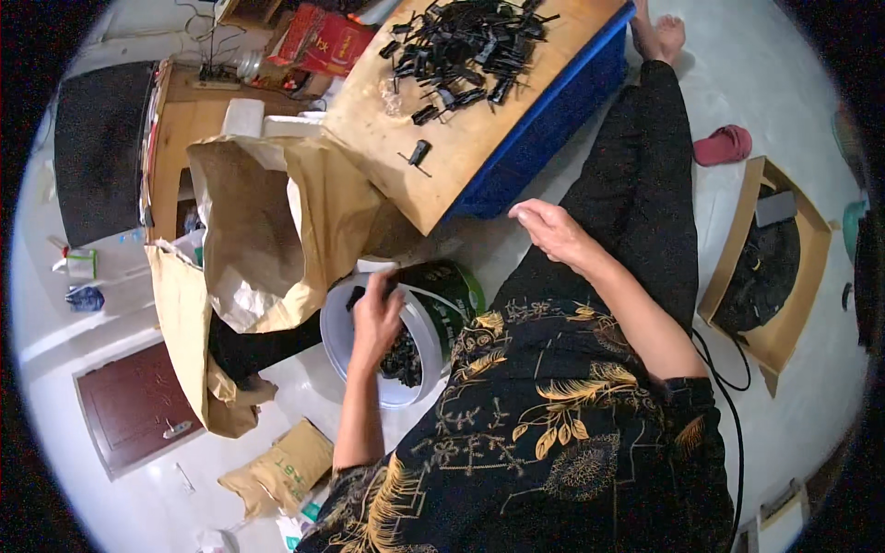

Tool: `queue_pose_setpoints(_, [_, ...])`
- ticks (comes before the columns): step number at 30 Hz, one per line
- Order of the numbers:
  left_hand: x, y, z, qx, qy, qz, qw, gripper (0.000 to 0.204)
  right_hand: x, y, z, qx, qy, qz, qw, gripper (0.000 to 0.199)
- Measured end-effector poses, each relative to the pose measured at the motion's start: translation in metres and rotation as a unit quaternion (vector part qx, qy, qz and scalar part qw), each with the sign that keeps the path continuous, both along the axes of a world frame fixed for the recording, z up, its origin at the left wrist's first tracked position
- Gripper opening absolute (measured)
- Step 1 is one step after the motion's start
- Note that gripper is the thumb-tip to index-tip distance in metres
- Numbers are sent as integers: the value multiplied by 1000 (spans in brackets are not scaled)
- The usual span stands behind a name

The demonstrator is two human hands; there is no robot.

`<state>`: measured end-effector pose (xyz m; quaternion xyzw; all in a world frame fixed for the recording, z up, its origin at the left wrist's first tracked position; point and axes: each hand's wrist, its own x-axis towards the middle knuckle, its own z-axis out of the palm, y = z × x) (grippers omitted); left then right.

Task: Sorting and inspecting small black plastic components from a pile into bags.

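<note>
My left hand (376,318) is down in the round white plastic bucket (343,343), fingers curled around a clump of small black plastic clips (403,358) — the rest of them lie inside. My right hand (551,230) hovers loosely open, holding nothing, over my dark trouser leg (636,194). Just beyond sits a wooden board (461,147) on a blue crate (544,124), piled with more black clips (470,41); an open brown paper sack (267,230) stands beside the bucket.

Home floor used as piecework spot: wood board (479,111) w/ black plastic parts (466,46), slipper (724,145), door (134,405).
</note>
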<state>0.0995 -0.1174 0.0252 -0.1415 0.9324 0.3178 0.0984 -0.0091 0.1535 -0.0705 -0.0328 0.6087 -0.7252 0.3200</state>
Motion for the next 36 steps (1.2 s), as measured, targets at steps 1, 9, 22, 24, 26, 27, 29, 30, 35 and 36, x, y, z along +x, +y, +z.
queue_pose_setpoints(1, [12, -11, 14, -97, -53, 5, 994, 26, -1, -1, -2, 0, -4, 0, 1000, 26])
queue_pose_setpoints(9, [-38, -2, -3, -142, 94, -51, 984, 40, 3, -11, -14, 19, -10, 26, 999, 25])
queue_pose_setpoints(22, [-186, -16, -71, -140, 105, -258, 950, 10, 6, -18, -13, 72, -20, 0, 997, 24])
queue_pose_setpoints(24, [-183, -13, -73, -141, 102, -252, 952, 12, 5, -17, -18, 60, -4, 3, 998, 24])
queue_pose_setpoints(26, [-175, -11, -75, -114, 115, -243, 956, 12, 2, -21, -10, 52, -33, 9, 998, 23])
queue_pose_setpoints(27, [-170, -10, -76, -88, 129, -233, 960, 12, -1, -23, -6, 53, -35, 7, 998, 23])
queue_pose_setpoints(29, [-150, 3, -75, -88, 126, -226, 962, 13, -6, -28, 0, 16, -74, -7, 997, 23])
queue_pose_setpoints(30, [-145, 10, -74, -88, 125, -219, 964, 14, -9, -30, 0, 15, -75, -11, 997, 23])
queue_pose_setpoints(35, [-146, 22, -78, -83, 184, -171, 964, 19, -15, -34, 2, -40, -89, -14, 995, 21])
queue_pose_setpoints(36, [-148, 27, -78, -76, 174, -165, 968, 21, -15, -33, 1, -33, -91, -14, 995, 21])
